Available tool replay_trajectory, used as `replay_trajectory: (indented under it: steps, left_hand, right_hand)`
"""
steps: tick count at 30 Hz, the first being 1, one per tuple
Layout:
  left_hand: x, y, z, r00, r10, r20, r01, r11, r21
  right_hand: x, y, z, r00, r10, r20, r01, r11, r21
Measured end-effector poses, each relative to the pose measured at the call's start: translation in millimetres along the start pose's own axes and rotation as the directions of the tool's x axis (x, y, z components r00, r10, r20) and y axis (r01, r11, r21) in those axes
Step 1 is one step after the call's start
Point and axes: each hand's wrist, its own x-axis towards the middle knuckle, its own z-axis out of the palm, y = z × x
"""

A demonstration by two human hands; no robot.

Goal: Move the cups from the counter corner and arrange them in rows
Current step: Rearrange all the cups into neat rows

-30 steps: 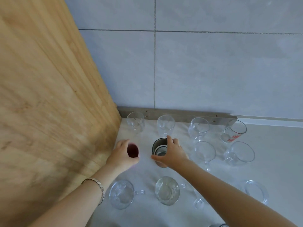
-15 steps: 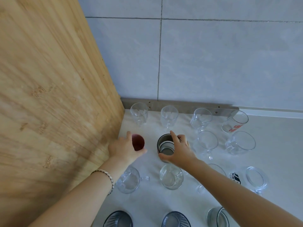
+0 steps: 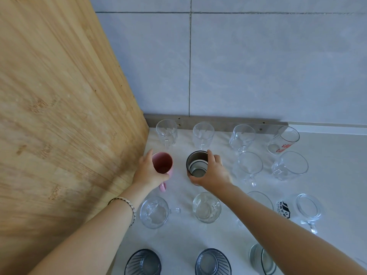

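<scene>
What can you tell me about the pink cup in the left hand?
The pink cup is an opaque mug, probably ceramic, with a darker inside that looks empty. It is upright in the second row from the wall, near the wooden panel. Its handle points toward the person and shows below the left hand, which wraps around its side. Whether it rests on the counter cannot be told.

We face a wall (image 3: 258,66) of large pale grey tiles with thin grout lines. On our left stands a light wooden panel (image 3: 59,116) with visible grain. Below, a white counter (image 3: 337,155) meets a grey strip (image 3: 222,124) along the wall.
</scene>
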Motion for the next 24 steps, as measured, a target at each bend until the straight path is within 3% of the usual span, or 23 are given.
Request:
replay_trajectory:
  steps: [5,14,20,24]
  left_hand:
    - [4.3,-0.2,-1.8,0.992,0.037,0.121,-0.043,0.998,0.047]
    - [-2.1,3.1,-4.4,0.982,0.103,0.158,-0.118,0.989,0.085]
    - [1.4,7.7,-5.4,0.974,0.087,0.211,-0.125,0.977,0.174]
    - [1.8,15.4,-6.1,0.974,0.066,0.219,-0.118,0.965,0.236]
  right_hand:
    - [-2.6,2.1,-1.0,0.999,-0.019,0.028,0.02,0.999,-0.032]
    - [-10.6,6.0,-2.9,1.0,0.004,0.023,-0.002,0.996,-0.085]
    - [-25.2,17.6,-18.9,0.995,0.006,0.102,-0.012,0.998,0.055]
    - [-48.8,45.9,-55.9,0.999,-0.047,0.018,0.046,0.997,0.056]
